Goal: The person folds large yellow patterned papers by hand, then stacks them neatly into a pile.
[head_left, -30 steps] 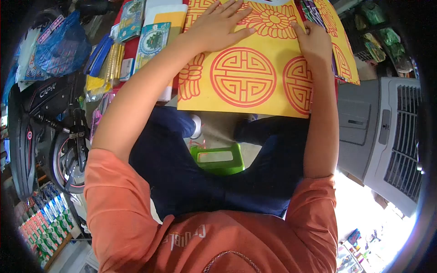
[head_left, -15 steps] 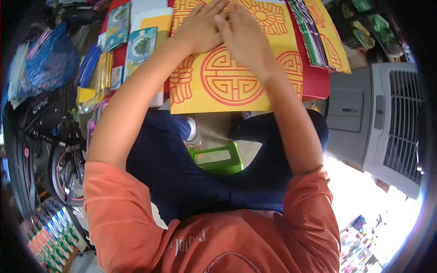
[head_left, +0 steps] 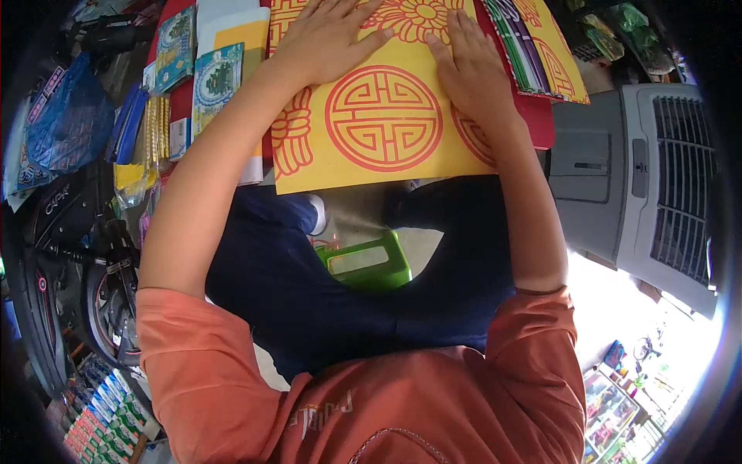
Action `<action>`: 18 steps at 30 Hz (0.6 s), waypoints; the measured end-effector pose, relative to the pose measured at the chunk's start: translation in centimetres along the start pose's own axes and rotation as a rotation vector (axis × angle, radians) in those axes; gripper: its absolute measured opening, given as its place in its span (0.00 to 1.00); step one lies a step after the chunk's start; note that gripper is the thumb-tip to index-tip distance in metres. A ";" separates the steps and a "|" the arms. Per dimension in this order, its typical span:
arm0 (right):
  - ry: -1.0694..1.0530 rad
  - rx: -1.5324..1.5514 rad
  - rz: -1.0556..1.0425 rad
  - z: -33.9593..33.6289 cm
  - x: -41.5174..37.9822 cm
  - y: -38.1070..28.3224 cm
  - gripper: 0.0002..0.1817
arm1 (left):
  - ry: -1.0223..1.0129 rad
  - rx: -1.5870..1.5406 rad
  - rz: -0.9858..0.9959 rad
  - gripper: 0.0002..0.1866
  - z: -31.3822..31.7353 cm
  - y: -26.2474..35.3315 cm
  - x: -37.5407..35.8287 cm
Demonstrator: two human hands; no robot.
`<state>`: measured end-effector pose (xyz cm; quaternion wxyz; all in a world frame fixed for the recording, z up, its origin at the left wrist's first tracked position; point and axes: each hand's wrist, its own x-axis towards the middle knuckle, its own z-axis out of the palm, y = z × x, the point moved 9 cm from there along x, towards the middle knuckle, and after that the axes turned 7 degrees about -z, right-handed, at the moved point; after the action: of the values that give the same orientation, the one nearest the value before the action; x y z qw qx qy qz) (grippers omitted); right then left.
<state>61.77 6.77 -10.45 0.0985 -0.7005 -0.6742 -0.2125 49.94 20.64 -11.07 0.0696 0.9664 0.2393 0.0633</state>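
A yellow paper sheet (head_left: 305, 176) printed with red round motifs and flowers lies flat, its near edge jutting over my lap. My left hand (head_left: 328, 40) rests palm down on its left half, thumb and fingers spread. On the right half lies my right hand (head_left: 473, 68), also flat, fingers stretched away from me and thumb apart. Neither hand grips anything. The sheet's far end runs out of view at the top. Under it shows a red surface (head_left: 533, 124).
Teal printed packets (head_left: 216, 77) and a gold bundle (head_left: 157, 127) lie left of the sheet. Folded patterned papers (head_left: 533, 50) sit at the right. A grey air cooler (head_left: 618, 170) stands farther right, a bicycle (head_left: 58, 255) at left, a green stool (head_left: 367, 259) below.
My hands were close together, overlapping near the sheet's middle. They have moved apart, left hand leftward and right hand rightward, uncovering the central round motif.
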 end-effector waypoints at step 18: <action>-0.363 0.256 0.164 1.7 1.8 0.7 0.41 | -0.043 -0.003 -0.015 0.42 0.0 0.0 0.1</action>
<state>62.78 9.05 -11.06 0.0806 -0.7614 -0.6431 0.0130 50.04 20.64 -11.09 0.0767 0.9656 0.2450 0.0423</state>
